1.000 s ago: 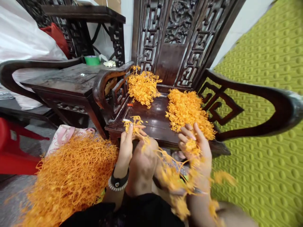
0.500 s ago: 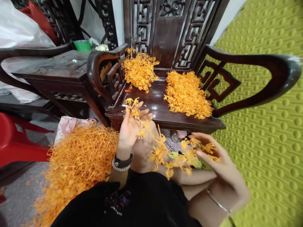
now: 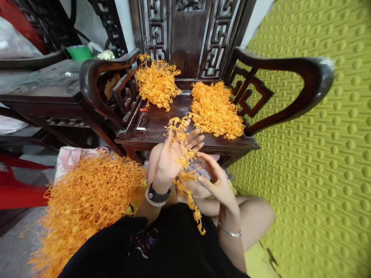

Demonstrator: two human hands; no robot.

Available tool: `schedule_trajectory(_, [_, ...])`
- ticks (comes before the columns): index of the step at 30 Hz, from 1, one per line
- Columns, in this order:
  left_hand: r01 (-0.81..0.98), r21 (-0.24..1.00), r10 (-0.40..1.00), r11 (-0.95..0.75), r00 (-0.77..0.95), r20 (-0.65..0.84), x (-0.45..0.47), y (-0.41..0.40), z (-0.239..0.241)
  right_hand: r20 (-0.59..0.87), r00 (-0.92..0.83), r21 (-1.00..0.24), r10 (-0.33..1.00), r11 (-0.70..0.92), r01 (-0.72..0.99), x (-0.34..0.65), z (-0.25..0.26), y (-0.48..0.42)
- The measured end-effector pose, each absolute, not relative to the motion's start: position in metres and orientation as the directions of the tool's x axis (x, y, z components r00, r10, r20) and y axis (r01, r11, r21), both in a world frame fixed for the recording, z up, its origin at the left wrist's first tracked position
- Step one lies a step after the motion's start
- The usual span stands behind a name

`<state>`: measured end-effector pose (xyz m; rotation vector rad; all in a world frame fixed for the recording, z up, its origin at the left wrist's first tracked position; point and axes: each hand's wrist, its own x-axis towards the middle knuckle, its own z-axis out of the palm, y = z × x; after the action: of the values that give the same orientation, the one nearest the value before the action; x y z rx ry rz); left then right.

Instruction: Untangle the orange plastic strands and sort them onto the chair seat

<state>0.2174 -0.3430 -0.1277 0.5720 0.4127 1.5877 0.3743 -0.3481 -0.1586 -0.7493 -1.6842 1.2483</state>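
My left hand (image 3: 169,158) is raised in front of the dark wooden chair seat (image 3: 156,125), palm toward me, fingers pinching a strand of small orange plastic pieces (image 3: 182,154) that trails down over my lap. My right hand (image 3: 214,179) is just right of it, fingers curled around the same strand lower down. Two sorted orange piles lie on the seat: one at the back left (image 3: 156,83), one at the right (image 3: 216,110). A big tangled orange heap (image 3: 87,200) lies at my left.
The carved chair has curved armrests left (image 3: 95,77) and right (image 3: 292,77). A dark side table (image 3: 43,83) stands at the left with a green tape roll (image 3: 77,52). A red plastic stool (image 3: 20,185) sits at far left. Green bumpy matting (image 3: 319,173) covers the right.
My right hand pulled back from the right pile on the seat and came in toward my left hand. My left hand rose and shifted right with the strand. The view tilted down.
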Motion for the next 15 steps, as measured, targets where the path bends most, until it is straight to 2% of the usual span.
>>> schedule_trajectory(3, [-0.693, 0.711, 0.991, -0.117, -0.039, 0.124, 0.231, -0.343, -0.128, 0.167, -0.447, -0.981, 0.879, 0.103, -0.164, 0.364, -0.161, -0.35])
schedule_trajectory(5, [-0.643, 0.753, 0.988, -0.141, -0.042, 0.149, 0.234, -0.344, -0.129, 0.082, -0.434, -0.987, 0.897, 0.012, -0.161, 0.366, -0.161, -0.35])
schedule_trajectory(10, [-0.623, 0.755, 0.976, -0.204, -0.066, 0.209, 0.226, -0.344, -0.132, -0.008, -0.443, -0.995, 0.897, -0.05, -0.083, 0.382, -0.158, -0.346])
schedule_trajectory(15, [-0.595, 0.753, 0.959, -0.282, -0.158, 0.234, 0.227, -0.339, -0.138, -0.034, -0.447, -0.997, 0.894, -0.06, -0.045, 0.395, -0.151, -0.343])
